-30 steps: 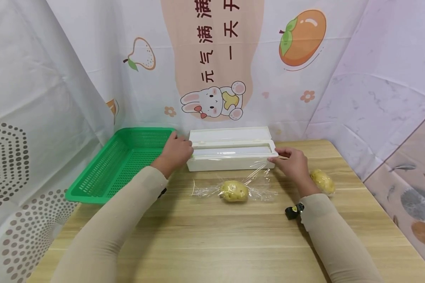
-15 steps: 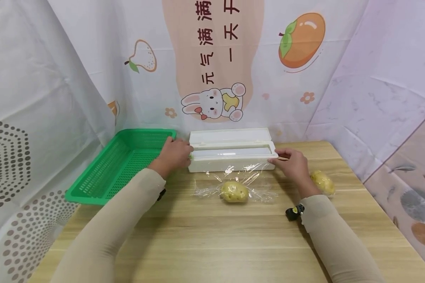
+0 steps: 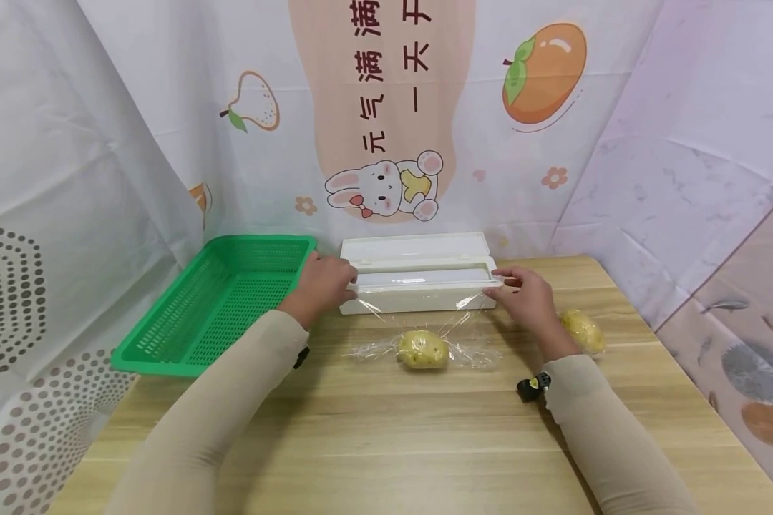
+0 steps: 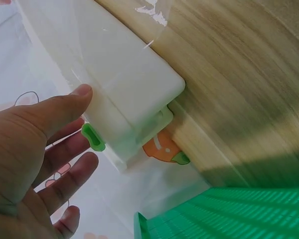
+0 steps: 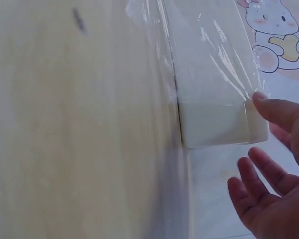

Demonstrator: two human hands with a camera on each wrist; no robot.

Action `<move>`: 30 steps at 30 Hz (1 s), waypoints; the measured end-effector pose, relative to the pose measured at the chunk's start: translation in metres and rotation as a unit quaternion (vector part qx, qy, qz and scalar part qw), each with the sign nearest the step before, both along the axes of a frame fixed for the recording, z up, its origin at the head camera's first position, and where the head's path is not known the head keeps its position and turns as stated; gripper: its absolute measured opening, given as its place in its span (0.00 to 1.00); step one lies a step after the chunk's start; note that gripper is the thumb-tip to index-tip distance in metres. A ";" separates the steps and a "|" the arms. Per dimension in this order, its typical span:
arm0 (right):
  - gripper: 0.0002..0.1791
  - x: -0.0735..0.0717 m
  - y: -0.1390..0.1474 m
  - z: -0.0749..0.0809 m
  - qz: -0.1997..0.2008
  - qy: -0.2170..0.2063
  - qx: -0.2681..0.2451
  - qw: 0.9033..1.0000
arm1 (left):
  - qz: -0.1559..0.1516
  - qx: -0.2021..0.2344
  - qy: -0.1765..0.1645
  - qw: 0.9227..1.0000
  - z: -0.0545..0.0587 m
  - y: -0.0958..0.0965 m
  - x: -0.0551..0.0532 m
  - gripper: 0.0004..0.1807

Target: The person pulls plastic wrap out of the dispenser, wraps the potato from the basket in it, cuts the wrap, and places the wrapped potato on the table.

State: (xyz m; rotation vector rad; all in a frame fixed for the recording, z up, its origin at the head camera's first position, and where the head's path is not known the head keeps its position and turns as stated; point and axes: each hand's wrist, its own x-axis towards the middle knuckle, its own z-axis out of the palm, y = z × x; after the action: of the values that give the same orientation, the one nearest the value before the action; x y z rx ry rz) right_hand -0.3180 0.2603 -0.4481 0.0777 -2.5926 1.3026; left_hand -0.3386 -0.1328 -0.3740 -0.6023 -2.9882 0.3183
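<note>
In the head view a white cling film dispenser box stands at the back of the table with its lid up. Clear cling film runs from its front edge to a potato wrapped in film. My left hand is at the box's left end, thumb and forefinger pinching the film at the edge. Beside those fingers sits a green slider. At the right end my right hand pinches the film's other side, thumb on the box edge. Both hands' remaining fingers are spread, holding nothing.
A green plastic basket stands left of the box, close to my left forearm. Another film-wrapped potato lies beyond my right wrist. A printed cloth hangs right behind the box.
My left hand has shifted slightly right and toward the film at the box's front edge. The creases in the film have changed. My right hand stays at the box's right end.
</note>
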 end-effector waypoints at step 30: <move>0.03 0.049 0.011 0.025 0.117 0.061 0.063 0.989 | -0.054 0.085 0.025 0.995 0.015 -0.016 0.053 0.06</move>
State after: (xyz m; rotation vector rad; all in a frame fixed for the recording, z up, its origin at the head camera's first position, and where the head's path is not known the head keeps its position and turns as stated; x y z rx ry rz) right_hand -0.2692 0.2710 -0.4236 0.4821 -2.6178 1.1632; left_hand -0.2859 -0.1488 -0.3585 -0.7224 -2.8810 0.0686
